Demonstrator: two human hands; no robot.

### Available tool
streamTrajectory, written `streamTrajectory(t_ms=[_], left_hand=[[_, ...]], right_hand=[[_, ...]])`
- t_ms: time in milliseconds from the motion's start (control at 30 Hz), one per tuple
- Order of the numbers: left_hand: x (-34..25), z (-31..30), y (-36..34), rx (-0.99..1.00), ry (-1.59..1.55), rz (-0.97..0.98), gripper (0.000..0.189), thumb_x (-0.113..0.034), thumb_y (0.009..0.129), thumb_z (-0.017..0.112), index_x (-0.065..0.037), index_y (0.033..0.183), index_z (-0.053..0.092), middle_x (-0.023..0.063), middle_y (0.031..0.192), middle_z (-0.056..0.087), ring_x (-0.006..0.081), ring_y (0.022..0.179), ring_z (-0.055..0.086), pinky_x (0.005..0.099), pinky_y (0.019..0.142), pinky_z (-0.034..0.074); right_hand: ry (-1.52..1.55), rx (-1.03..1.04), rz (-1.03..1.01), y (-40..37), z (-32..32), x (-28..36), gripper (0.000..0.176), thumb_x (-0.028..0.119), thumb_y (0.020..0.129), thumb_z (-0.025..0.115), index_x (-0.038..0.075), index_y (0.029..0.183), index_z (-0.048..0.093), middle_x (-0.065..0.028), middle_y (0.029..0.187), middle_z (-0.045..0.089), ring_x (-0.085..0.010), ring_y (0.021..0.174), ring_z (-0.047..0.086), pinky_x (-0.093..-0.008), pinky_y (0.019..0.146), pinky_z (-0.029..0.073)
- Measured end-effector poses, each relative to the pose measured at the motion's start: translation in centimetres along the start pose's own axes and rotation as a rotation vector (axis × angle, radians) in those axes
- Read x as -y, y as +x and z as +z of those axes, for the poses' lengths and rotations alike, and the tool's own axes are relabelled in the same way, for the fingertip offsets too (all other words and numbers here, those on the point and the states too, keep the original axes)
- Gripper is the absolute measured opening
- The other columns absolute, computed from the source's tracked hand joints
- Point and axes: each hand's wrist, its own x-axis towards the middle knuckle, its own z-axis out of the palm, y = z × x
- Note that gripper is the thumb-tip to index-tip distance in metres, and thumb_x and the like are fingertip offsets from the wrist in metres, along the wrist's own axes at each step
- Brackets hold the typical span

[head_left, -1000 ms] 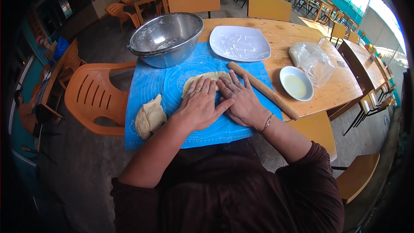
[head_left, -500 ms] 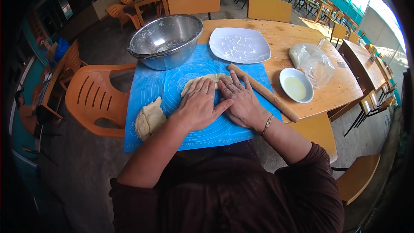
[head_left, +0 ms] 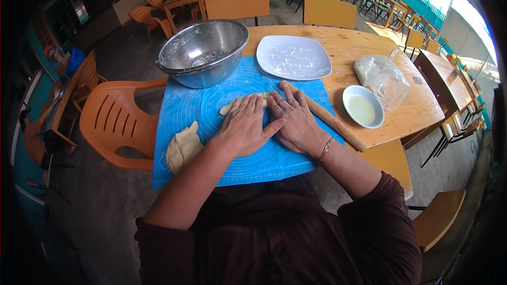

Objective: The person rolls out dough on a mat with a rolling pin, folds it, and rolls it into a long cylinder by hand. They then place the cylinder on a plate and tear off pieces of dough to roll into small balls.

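Note:
A pale roll of dough (head_left: 226, 110) lies on the blue silicone mat (head_left: 185, 100), mostly covered by my hands. My left hand (head_left: 244, 129) rests flat on it with the fingers stretched forward. Beside it, my right hand (head_left: 297, 124) presses on the dough's right part, fingers extended and slightly spread; the thumbs nearly meet. Another lump of dough (head_left: 183, 148) sits at the mat's left, close to my left forearm. Just past my right fingertips a wooden rolling pin (head_left: 330, 119) lies slantwise over the mat's right edge.
A large steel bowl (head_left: 206, 53) stands at the back left, next to a floury white plate (head_left: 294, 58). Toward the right are a small bowl of pale yellow liquid (head_left: 363, 106) and a clear plastic bag (head_left: 383, 82). An orange chair (head_left: 119, 121) touches the table's left side.
The dough under my hands looks narrower and more rolled than before. My hands stay over it in nearly the same place, flat and side by side.

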Motion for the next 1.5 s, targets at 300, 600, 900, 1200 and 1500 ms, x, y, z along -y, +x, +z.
streamTrajectory(t_ms=[300,600,900,1200,1500], left_hand=[[-1.1,-0.8,-1.2,0.033,0.053,0.031,0.091,-0.063,0.1,0.034,0.014,0.147,0.03,0.0347,0.153,0.031,0.0432,0.148,0.024,0.0498,0.123,0.015],[0.7,-0.1,2.0,0.063,-0.028,-0.112,0.088,-0.064,0.102,0.026,0.01,0.149,0.032,0.0319,0.154,0.031,0.042,0.148,0.024,0.0493,0.123,0.014],[0.3,0.5,2.0,-0.188,0.019,-0.181,0.06,-0.033,0.104,0.036,0.013,0.141,0.042,0.0301,0.148,0.043,0.0458,0.143,0.033,0.0541,0.121,0.018],[1.6,1.9,3.7,-0.132,0.142,-0.277,0.047,-0.007,0.093,0.046,0.005,0.138,0.048,0.0262,0.139,0.052,0.0446,0.138,0.042,0.055,0.118,0.025],[2.7,1.3,4.7,-0.125,0.165,-0.362,0.033,-0.006,0.092,0.051,0.0,0.124,0.059,0.0236,0.123,0.057,0.0432,0.127,0.05,0.0559,0.117,0.028]], right_hand=[[-0.004,-0.026,-0.029,-0.6,-1.5,0.8,0.061,0.024,0.092,0.05,-0.009,0.143,0.043,-0.0274,0.15,0.042,-0.0455,0.147,0.027,-0.0622,0.118,0.018],[-0.095,0.082,-0.013,2.4,0.1,-1.1,0.063,0.027,0.092,0.051,-0.008,0.144,0.043,-0.0266,0.15,0.042,-0.0445,0.147,0.027,-0.0588,0.119,0.019],[-0.042,-0.017,0.007,1.8,-0.5,0.2,0.054,0.019,0.095,0.044,-0.009,0.141,0.046,-0.0283,0.148,0.045,-0.0436,0.146,0.03,-0.0564,0.12,0.021],[-0.134,0.116,0.062,5.3,0.8,-1.6,0.056,0.017,0.088,0.053,-0.006,0.139,0.049,-0.0238,0.146,0.049,-0.0418,0.145,0.033,-0.0539,0.119,0.024],[0.049,-0.099,0.013,7.0,2.1,-2.3,0.028,0.013,0.089,0.053,0.003,0.111,0.067,-0.0175,0.114,0.064,-0.0355,0.122,0.054,-0.0468,0.11,0.038]])
